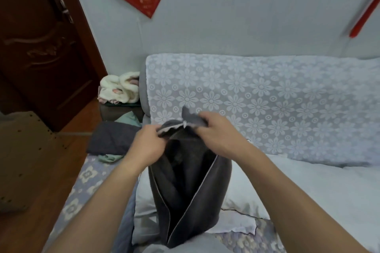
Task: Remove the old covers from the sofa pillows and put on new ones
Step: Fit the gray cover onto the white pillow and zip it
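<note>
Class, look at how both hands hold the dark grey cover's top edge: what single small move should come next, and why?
Probably pull the two edges apart to widen the opening. The left hand and right hand both pinch the bunched top edge of the dark grey cover, which hangs limp with its long side slit gaping, so it looks ready to be opened out over a pillow.
</note>
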A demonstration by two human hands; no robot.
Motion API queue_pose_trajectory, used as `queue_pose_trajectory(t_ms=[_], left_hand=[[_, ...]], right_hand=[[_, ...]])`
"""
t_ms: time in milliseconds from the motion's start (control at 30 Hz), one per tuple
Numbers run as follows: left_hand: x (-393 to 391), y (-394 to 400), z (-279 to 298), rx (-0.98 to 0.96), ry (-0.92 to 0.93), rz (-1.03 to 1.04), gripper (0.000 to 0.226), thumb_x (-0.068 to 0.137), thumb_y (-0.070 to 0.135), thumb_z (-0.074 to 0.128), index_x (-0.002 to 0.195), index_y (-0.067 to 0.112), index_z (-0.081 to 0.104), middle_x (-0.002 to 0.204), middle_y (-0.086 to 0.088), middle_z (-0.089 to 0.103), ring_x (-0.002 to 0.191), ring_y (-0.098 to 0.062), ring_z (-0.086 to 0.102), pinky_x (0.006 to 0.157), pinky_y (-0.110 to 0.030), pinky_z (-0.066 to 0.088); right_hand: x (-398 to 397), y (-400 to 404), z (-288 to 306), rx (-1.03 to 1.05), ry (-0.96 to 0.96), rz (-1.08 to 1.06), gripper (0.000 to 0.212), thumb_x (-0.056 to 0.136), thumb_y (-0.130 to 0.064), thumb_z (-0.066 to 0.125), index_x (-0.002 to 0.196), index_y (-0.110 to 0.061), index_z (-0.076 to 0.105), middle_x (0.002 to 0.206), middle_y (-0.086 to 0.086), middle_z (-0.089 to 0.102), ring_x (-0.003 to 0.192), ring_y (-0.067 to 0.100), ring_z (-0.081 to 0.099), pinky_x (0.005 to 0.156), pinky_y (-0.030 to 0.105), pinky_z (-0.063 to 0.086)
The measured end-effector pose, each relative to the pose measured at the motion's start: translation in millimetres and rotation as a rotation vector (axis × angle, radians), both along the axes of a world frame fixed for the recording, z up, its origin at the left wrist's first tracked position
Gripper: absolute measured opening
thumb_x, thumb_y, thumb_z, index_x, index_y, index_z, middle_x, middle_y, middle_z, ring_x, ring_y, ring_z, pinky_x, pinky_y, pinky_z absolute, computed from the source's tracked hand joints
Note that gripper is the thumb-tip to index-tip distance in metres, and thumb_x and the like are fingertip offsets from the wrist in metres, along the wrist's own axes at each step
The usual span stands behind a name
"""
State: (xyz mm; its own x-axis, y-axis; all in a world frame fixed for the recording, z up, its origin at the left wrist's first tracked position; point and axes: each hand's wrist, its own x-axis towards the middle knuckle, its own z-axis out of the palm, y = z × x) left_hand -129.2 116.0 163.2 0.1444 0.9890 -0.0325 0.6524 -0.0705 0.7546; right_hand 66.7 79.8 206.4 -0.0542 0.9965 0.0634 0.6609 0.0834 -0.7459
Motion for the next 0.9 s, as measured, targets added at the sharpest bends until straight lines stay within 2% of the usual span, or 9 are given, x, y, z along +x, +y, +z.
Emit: queue_pose_trajectory(t_ms=[100, 200, 333, 400, 467, 567, 633, 767, 900], left_hand=[[0.5, 7.5, 12.6, -0.056, -0.206, -0.058, 0.012, 0.090, 0.016, 0.063, 0.087, 0.016, 0.074, 0.082, -0.006, 0.075, 0.082, -0.019, 0.069, 0.072, -0.035, 0.052], [5.4, 5.1, 19.8, -0.234, -0.325, -0.171, 0.014, 0.088, 0.027, 0.076, 0.101, 0.022, 0.078, 0.096, 0.000, 0.079, 0.097, -0.020, 0.074, 0.095, -0.045, 0.057], [5.9, 5.9, 18.6, -0.230, -0.055, -0.309, 0.032, 0.076, 0.026, 0.087, 0.100, 0.032, 0.068, 0.094, 0.010, 0.076, 0.091, -0.009, 0.072, 0.083, -0.027, 0.055], [6.7, 8.4, 15.0, -0.091, 0.273, -0.266, 0.023, 0.080, 0.022, 0.076, 0.085, 0.035, 0.059, 0.085, 0.010, 0.069, 0.084, -0.013, 0.066, 0.068, -0.026, 0.049], [7.4, 9.7, 16.6, 0.025, 0.299, -0.095, 0.018, 0.085, 0.011, 0.056, 0.075, 0.026, 0.060, 0.077, 0.002, 0.066, 0.078, -0.022, 0.064, 0.065, -0.033, 0.051], [11.9, 9.6, 27.6, -0.052, -0.278, 0.100, 0.024, 0.090, 0.002, 0.055, 0.085, 0.015, 0.075, 0.083, -0.006, 0.076, 0.085, -0.025, 0.072, 0.078, -0.036, 0.056], [19.9, 9.9, 41.2, -0.202, -0.623, 0.117, 0.027, 0.092, -0.004, 0.056, 0.095, 0.012, 0.078, 0.093, -0.008, 0.079, 0.094, -0.027, 0.074, 0.089, -0.039, 0.058], [28.1, 17.0, 62.6, -0.126, -0.388, -0.011, 0.016, 0.088, 0.011, 0.070, 0.099, 0.020, 0.079, 0.095, -0.002, 0.079, 0.096, -0.022, 0.074, 0.097, -0.046, 0.056], [32.0, 13.0, 89.6, -0.300, -0.122, -0.340, 0.032, 0.078, 0.016, 0.086, 0.106, 0.026, 0.074, 0.100, 0.008, 0.078, 0.097, -0.012, 0.073, 0.093, -0.031, 0.055]], right_hand=[[2.8, -7.0, -12.7, -0.114, -0.250, 0.197, 0.029, 0.076, -0.043, 0.080, 0.089, -0.032, 0.056, 0.080, -0.014, 0.058, 0.074, 0.004, 0.055, 0.062, 0.020, 0.039], [12.7, 5.6, -23.2, -0.133, -0.570, 0.119, 0.025, 0.083, -0.028, 0.069, 0.107, -0.026, 0.064, 0.101, 0.001, 0.066, 0.099, 0.026, 0.063, 0.075, 0.031, 0.045], [29.7, 24.9, -5.3, -0.126, -0.157, -0.118, 0.034, 0.081, -0.004, 0.049, 0.098, -0.021, 0.073, 0.090, 0.004, 0.074, 0.092, 0.025, 0.070, 0.082, 0.038, 0.056], [25.4, 25.3, 2.8, -0.093, -0.032, -0.092, 0.037, 0.081, -0.002, 0.046, 0.096, -0.022, 0.073, 0.088, -0.001, 0.074, 0.090, 0.019, 0.069, 0.084, 0.037, 0.056], [15.4, 21.3, 4.7, -0.085, 0.074, -0.095, 0.033, 0.084, -0.002, 0.047, 0.096, -0.020, 0.072, 0.090, -0.001, 0.074, 0.091, 0.018, 0.069, 0.085, 0.034, 0.054], [11.3, 9.2, 6.9, -0.095, 0.308, 0.002, 0.025, 0.089, -0.008, 0.060, 0.104, -0.024, 0.071, 0.097, -0.006, 0.075, 0.095, 0.013, 0.070, 0.084, 0.027, 0.054], [18.7, 3.9, 7.4, -0.125, 0.211, 0.192, 0.032, 0.085, -0.025, 0.075, 0.116, -0.030, 0.065, 0.106, -0.014, 0.073, 0.101, 0.004, 0.067, 0.089, 0.021, 0.052], [44.5, 21.0, 17.7, -0.058, -0.420, 0.089, 0.024, 0.081, -0.020, 0.069, 0.105, -0.020, 0.064, 0.105, 0.005, 0.070, 0.100, 0.024, 0.065, 0.082, 0.033, 0.052], [71.1, 37.4, 59.3, 0.016, -0.211, -0.163, 0.025, 0.077, 0.002, 0.045, 0.072, -0.016, 0.063, 0.077, 0.007, 0.067, 0.084, 0.030, 0.066, 0.067, 0.031, 0.049]])
